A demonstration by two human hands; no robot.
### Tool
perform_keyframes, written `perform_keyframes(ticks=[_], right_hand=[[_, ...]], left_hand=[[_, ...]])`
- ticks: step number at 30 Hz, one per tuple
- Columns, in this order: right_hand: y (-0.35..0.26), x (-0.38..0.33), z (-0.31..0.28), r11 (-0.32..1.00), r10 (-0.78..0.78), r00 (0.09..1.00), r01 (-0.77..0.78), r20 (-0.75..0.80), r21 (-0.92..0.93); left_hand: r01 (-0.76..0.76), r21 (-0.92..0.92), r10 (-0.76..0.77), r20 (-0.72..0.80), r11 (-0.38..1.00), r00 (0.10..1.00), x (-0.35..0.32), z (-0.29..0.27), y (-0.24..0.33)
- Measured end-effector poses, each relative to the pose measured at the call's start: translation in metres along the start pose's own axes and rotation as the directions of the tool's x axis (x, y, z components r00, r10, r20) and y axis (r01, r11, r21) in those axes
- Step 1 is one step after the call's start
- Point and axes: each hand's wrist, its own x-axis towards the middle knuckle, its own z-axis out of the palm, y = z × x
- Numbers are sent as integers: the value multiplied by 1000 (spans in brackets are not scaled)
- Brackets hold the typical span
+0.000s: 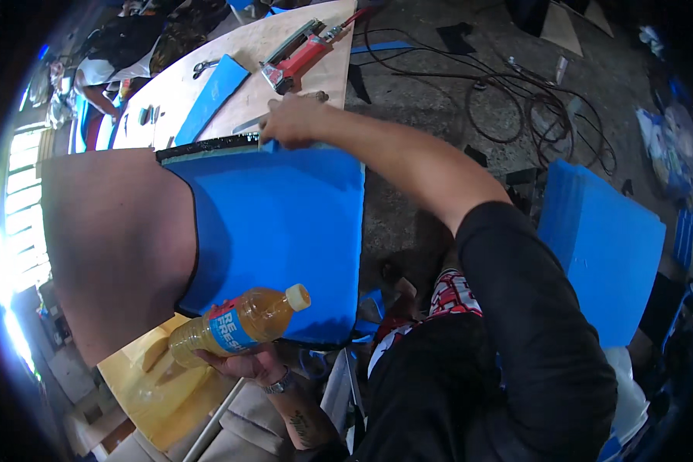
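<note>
My left hand (246,365) is closed round the lower side of a clear plastic bottle (273,309) of yellowish liquid, with a blue label and a pale cap. The bottle lies tilted over the near edge of a blue foam-covered panel (285,239), its cap toward the right. Across the panel, my right hand (294,121) is closed at the far edge, beside a dark strip (215,146). A narrow pale shape and a short handle-like end show around its fingers; what it grips is unclear. A brown curved board (119,239) adjoins the blue panel.
A red staple gun (296,68), scissors (202,68) and a blue foam strip (212,100) lie on the wooden tabletop (165,92). Hoses (508,92) coil on the floor. Blue foam sheets (600,246) are stacked at right. Another person (119,65) bends at the far left.
</note>
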Motion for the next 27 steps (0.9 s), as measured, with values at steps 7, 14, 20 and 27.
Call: perform_keyframes(ticks=[7, 14, 20, 27], right_hand=[[7, -161, 68, 958, 285, 923, -271, -258, 89], [-26, -188, 138, 420, 856, 405, -185, -320, 889], [-90, -210, 213, 494, 780, 549, -242, -302, 835], [-67, -206, 157, 252, 899, 388, -75, -205, 965]], left_hand=[[-37, -50, 42, 99, 998, 994, 0, -47, 24], [24, -53, -16, 132, 998, 991, 1, -59, 24], [-10, 67, -2, 185, 998, 983, -10, -38, 9], [34, 116, -61, 239, 993, 969, -24, -2, -8]])
